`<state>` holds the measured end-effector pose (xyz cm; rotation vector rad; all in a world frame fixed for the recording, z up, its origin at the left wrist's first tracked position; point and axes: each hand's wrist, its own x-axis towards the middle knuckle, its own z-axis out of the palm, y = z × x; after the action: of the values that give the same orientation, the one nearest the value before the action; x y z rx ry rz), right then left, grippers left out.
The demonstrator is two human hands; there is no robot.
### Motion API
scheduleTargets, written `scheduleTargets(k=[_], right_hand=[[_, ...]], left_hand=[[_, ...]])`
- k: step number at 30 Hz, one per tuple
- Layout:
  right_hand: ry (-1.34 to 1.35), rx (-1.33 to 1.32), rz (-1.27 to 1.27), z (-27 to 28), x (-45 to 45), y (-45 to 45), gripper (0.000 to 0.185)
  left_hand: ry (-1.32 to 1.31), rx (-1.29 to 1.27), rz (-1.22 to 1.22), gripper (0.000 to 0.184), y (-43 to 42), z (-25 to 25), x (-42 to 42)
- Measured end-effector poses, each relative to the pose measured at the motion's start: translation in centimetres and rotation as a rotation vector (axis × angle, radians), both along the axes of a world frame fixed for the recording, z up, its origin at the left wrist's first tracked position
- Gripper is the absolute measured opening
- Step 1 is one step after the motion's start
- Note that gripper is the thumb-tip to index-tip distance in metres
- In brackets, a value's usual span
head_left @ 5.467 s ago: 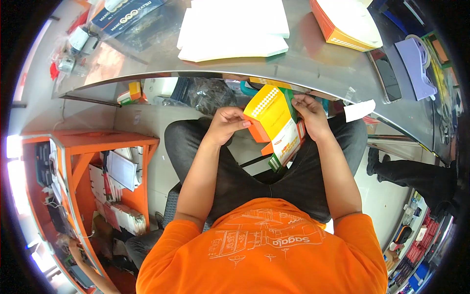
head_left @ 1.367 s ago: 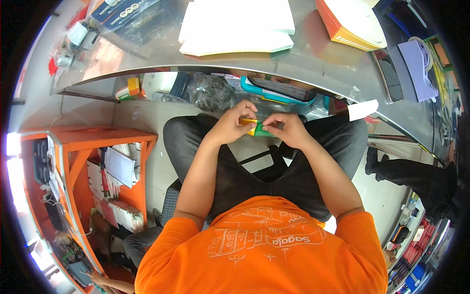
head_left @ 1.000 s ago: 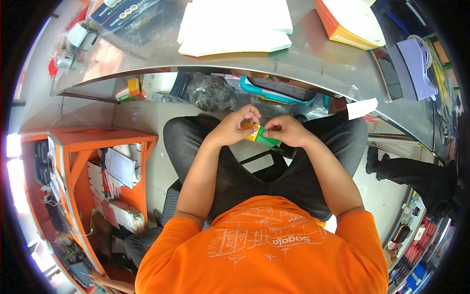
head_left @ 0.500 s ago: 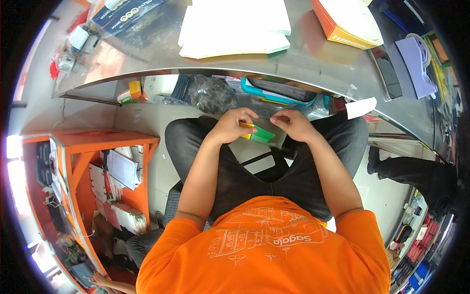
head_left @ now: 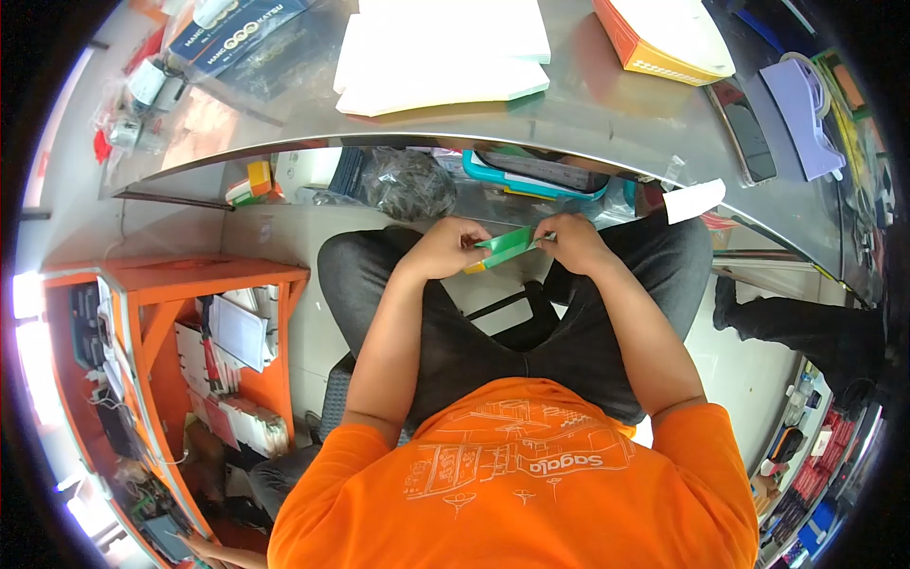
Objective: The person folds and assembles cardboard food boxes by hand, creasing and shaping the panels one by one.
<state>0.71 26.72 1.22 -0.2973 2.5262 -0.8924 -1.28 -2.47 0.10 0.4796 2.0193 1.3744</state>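
Between my two hands, above my lap, is a green and yellow printed card piece [head_left: 507,245], seen nearly edge-on with its green side toward me. My left hand [head_left: 449,248] pinches its left end between thumb and fingers. At the right end, the fingers of my right hand [head_left: 572,243] are closed on the piece near its upper corner. Beyond them, a stack of white sheets [head_left: 441,57] lies on the metal table [head_left: 313,123]. An orange and yellow card tray [head_left: 664,43] with a white inside stands at its right.
A phone [head_left: 742,133] and a purple tape dispenser [head_left: 803,119] are on the table's right. Blue boxes [head_left: 237,38] lie at the left. Below sits a teal container [head_left: 536,180]. An orange shelf [head_left: 209,270] stands left, near another person's arm [head_left: 227,555]. Another person's leg [head_left: 806,327] shows right.
The printed piece was broad and open earlier, then held low with yellow showing. Now it is tilted up to the right, mostly green. My right hand has come back onto its right end.
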Motion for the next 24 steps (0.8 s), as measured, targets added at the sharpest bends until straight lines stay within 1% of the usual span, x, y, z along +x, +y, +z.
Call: scheduleTargets(k=[1,2,4,5,8,11,14,17,20,23,24], right_hand=[[-0.071,-0.039,-0.027,0.1,0.0,-0.3,0.016],[-0.144,-0.077,-0.051,0.1,0.1,-0.5,0.015],[-0.143,-0.098,-0.049,-0.2,0.3,-0.8,0.014],[-0.142,-0.108,-0.049,-0.3,0.3,-0.9,0.014],[-0.094,-0.097,-0.087,-0.7,0.2,-0.9,0.013],[-0.141,-0.124,-0.175,-0.9,-0.1,-0.5,0.016],[-0.227,-0.164,-0.133,-1.0,-0.3,0.0,0.022],[-0.206,-0.063,0.012,0.1,-0.1,0.1,0.022],[-0.155,-0.067,0.099,-0.1,0.2,0.1,0.022],[-0.101,-0.084,0.169,-0.2,0.8,-0.4,0.023],[-0.114,-0.049,0.183,-0.2,0.9,-0.6,0.023]], left_hand=[[0.151,-0.212,-0.049,0.03,0.8,1.1,-0.1],[0.262,-0.248,-0.022,0.03,1.5,1.0,0.3],[0.484,-0.323,0.035,0.031,2.9,0.8,1.3],[0.473,-0.341,0.094,0.025,3.5,1.0,1.6],[0.644,-0.23,0.002,0.021,3.8,1.3,1.3],[0.651,-0.216,-0.05,0.018,3.6,1.5,1.3],[0.67,-0.211,-0.092,0.016,3.4,1.7,1.5],[0.589,-0.328,-0.178,0.014,3.9,0.7,2.0],[0.566,-0.463,-0.218,0.02,5.3,-0.2,2.9],[0.392,-0.371,-0.113,0.027,6.5,-1.0,3.5],[0.376,-0.344,-0.106,0.028,6.9,-1.3,3.7]])
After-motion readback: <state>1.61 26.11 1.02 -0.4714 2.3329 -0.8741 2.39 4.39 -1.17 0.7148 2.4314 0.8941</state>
